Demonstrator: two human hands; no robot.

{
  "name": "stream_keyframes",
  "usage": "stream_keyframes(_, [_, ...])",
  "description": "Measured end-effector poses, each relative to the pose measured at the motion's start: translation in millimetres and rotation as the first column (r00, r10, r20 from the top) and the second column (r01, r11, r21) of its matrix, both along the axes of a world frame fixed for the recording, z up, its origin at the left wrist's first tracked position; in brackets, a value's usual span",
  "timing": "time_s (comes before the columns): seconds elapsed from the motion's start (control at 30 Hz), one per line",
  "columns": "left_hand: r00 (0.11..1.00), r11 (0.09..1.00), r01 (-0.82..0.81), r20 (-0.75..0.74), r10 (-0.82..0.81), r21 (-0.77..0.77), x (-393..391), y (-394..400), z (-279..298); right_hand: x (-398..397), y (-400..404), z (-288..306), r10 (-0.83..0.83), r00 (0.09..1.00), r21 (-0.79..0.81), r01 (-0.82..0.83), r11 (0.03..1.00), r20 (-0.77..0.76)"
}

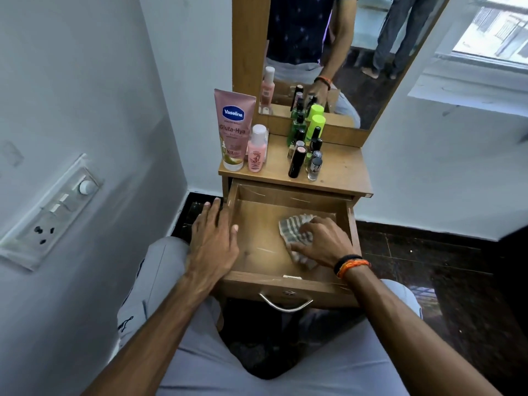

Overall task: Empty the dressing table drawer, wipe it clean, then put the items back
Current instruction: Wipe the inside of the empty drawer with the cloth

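The wooden drawer (pixel 257 247) is pulled out and holds only a striped cloth (pixel 294 227) on its floor. My right hand (pixel 323 241) presses down on the cloth with fingers spread, near the drawer's right side. My left hand (pixel 214 238) lies flat over the drawer's left wall, fingers straight. On the tabletop (pixel 340 170) stand a pink Vaseline tube (pixel 233 130), a small pink bottle (pixel 257 148), and a cluster of green bottles, lipsticks and nail polishes (pixel 307 144).
A mirror (pixel 328 52) rises behind the tabletop. The white wall with a switch panel (pixel 51 212) is close on the left. The drawer's metal handle (pixel 285 302) faces my knees. Dark tiled floor (pixel 428 267) extends to the right, below a window (pixel 491 30).
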State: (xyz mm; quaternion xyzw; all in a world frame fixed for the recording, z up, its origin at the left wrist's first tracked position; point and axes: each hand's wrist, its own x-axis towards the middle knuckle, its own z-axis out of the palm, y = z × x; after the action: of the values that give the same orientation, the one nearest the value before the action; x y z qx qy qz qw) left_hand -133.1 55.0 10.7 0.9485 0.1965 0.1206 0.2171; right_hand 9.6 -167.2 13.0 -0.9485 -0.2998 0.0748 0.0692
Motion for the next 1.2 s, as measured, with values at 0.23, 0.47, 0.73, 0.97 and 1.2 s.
stream_keyframes(0.23, [0.997, 0.972, -0.073, -0.011, 0.072, -0.224, -2, 2, 2, 17, 16, -26, 0.054, 0.994, -0.106, -0.064, 0.992, -0.098])
stream_keyframes(0.47, [0.998, 0.982, -0.067, -0.022, 0.065, -0.175, -5, 0, 0, 10, 79, -30, 0.225, 0.974, 0.006, -0.225, 0.974, -0.035])
stream_keyframes(0.73, [0.999, 0.984, -0.044, -0.016, 0.041, -0.175, -6, 0, 0, -22, 63, -17, 0.487, 0.824, 0.044, -0.496, 0.867, -0.289])
stream_keyframes(0.97, [0.999, 0.987, -0.047, -0.006, 0.047, -0.152, -5, 0, -1, 42, -5, -9, 0.312, 0.932, -0.11, -0.335, 0.936, -0.183])
stream_keyframes(1.2, [0.999, 0.99, -0.042, -0.011, 0.041, -0.135, -5, -1, 1, 3, 91, -21, 0.293, 0.946, 0.108, -0.28, 0.954, -0.141])
